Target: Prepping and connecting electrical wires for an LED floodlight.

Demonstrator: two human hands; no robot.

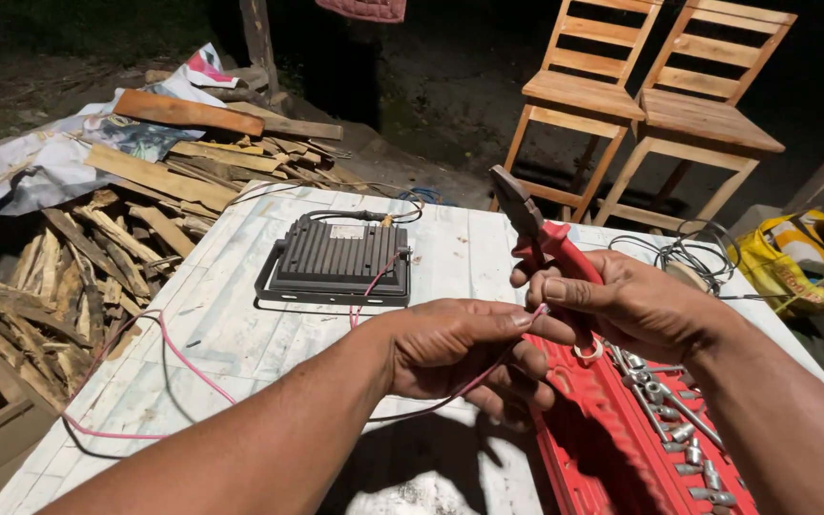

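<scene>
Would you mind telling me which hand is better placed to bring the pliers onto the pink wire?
Probably the right hand: it already grips the red-handled pliers, whose jaws point up just above the pink wire. The left hand is occupied pinching that wire's end, steadying it.

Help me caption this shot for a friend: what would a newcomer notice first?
The two hands at centre: the right hand grips red-handled pliers, while the left hand pinches a pink wire that trails left across the white table. Behind them lies a dark floodlight; a red socket tray sits at lower right.
</scene>
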